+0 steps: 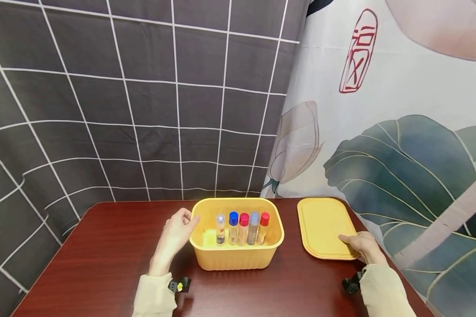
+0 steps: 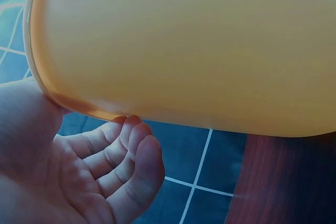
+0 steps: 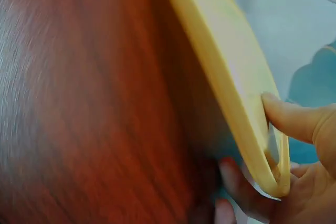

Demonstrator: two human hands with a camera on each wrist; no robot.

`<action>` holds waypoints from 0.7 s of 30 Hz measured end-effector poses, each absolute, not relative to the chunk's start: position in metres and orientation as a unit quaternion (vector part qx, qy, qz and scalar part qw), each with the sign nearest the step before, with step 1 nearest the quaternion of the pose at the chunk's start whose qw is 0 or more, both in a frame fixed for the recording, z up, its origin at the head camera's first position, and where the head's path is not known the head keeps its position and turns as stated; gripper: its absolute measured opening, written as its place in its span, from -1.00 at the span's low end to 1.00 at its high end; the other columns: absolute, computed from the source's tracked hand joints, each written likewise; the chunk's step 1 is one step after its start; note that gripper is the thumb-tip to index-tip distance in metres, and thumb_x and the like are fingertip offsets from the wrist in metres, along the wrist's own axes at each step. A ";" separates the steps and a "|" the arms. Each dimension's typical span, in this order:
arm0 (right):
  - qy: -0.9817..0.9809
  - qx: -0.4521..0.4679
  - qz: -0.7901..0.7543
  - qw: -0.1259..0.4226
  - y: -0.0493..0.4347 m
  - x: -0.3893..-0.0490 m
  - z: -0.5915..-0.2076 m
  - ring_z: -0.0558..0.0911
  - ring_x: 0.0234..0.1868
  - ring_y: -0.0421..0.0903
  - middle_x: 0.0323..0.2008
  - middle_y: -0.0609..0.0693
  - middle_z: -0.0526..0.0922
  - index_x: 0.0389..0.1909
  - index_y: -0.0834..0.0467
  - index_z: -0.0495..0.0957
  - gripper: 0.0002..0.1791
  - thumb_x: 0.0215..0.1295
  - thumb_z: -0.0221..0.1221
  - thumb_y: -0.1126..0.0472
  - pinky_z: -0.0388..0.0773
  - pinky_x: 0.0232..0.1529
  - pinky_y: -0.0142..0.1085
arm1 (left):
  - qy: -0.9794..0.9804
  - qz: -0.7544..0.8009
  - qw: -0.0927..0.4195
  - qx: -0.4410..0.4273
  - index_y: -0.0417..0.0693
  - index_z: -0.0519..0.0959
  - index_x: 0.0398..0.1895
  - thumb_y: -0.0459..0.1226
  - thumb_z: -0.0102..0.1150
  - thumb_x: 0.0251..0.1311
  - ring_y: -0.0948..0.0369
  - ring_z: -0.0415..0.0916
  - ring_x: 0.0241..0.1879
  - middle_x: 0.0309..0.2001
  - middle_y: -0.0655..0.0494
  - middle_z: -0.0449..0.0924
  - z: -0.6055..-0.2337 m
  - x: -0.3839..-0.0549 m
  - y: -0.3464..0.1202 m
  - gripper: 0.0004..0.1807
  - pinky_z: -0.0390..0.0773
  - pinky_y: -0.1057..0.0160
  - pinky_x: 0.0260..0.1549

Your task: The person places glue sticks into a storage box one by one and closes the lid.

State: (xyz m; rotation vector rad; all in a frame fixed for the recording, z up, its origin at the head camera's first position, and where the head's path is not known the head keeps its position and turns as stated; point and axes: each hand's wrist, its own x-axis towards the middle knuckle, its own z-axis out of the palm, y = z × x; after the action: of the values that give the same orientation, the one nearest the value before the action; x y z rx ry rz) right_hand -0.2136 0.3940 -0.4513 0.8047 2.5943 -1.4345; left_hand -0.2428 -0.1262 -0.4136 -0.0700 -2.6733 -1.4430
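Note:
On the table stands a yellow plastic box (image 1: 238, 260), without a lid on it. Inside, several small clear bottles (image 1: 243, 233) with blue, red and pale caps stand in a row. My left hand (image 1: 178, 232) holds the box's left rim, thumb over the edge and fingers outside. The left wrist view shows the box wall (image 2: 184, 61) large, with the hand's curled fingers (image 2: 142, 171) beneath the rim. At the right, my right hand (image 1: 365, 246) pinches the near right corner of a flat yellow lid (image 1: 325, 222). In the right wrist view, its thumb (image 3: 294, 119) lies on top, fingers underneath.
The dark red wooden table (image 1: 103, 264) ends at a grey checked curtain (image 1: 143, 101) behind. A white cloth with printed leaves (image 1: 404, 163) hangs along the right edge, close to the right hand. Each wrist wears a small black camera (image 1: 179, 285).

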 end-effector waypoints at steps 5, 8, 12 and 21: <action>0.793 0.227 -0.565 0.024 0.387 -0.211 -0.448 0.64 -0.59 -0.14 -0.60 -0.03 0.58 -0.07 0.51 0.26 -0.58 0.36 0.14 0.23 0.61 -0.49 -0.31 | -0.879 -0.473 0.055 -0.024 -0.15 0.50 -0.28 -0.16 0.20 0.28 0.15 0.43 -0.53 -0.50 0.04 0.49 -0.413 -0.242 -0.127 -0.77 0.46 0.24 -0.50; 0.776 0.207 -0.596 0.003 0.381 -0.210 -0.445 0.68 -0.54 -0.12 -0.55 -0.03 0.63 0.08 0.55 0.20 -0.51 0.38 0.12 0.26 0.64 -0.44 -0.27 | -0.879 -0.472 0.054 -0.026 -0.15 0.50 -0.28 -0.15 0.21 0.28 0.15 0.44 -0.52 -0.49 0.04 0.50 -0.413 -0.242 -0.126 -0.77 0.47 0.24 -0.48; 0.789 0.187 -0.585 -0.035 0.367 -0.208 -0.436 0.68 -0.54 -0.11 -0.53 -0.03 0.63 0.17 0.56 0.21 -0.46 0.39 0.13 0.25 0.64 -0.45 -0.27 | -0.880 -0.471 0.053 -0.023 -0.15 0.50 -0.29 -0.15 0.21 0.28 0.16 0.43 -0.52 -0.50 0.04 0.49 -0.413 -0.243 -0.126 -0.76 0.47 0.25 -0.49; 0.834 0.179 -0.501 -0.144 0.330 -0.202 -0.409 0.60 -0.57 -0.09 -0.40 0.16 0.53 0.11 0.44 0.35 -0.57 0.37 0.15 0.23 0.60 -0.55 -0.25 | -0.880 -0.471 0.058 -0.020 -0.14 0.51 -0.29 -0.15 0.22 0.28 0.16 0.42 -0.54 -0.52 0.05 0.48 -0.413 -0.241 -0.125 -0.77 0.46 0.25 -0.51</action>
State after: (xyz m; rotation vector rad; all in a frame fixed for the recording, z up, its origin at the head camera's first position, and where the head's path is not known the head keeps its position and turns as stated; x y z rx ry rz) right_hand -0.2020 0.3302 -0.4089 0.6215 2.8915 -1.7369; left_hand -0.2413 -0.1247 -0.4133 -0.0615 -2.6683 -1.4265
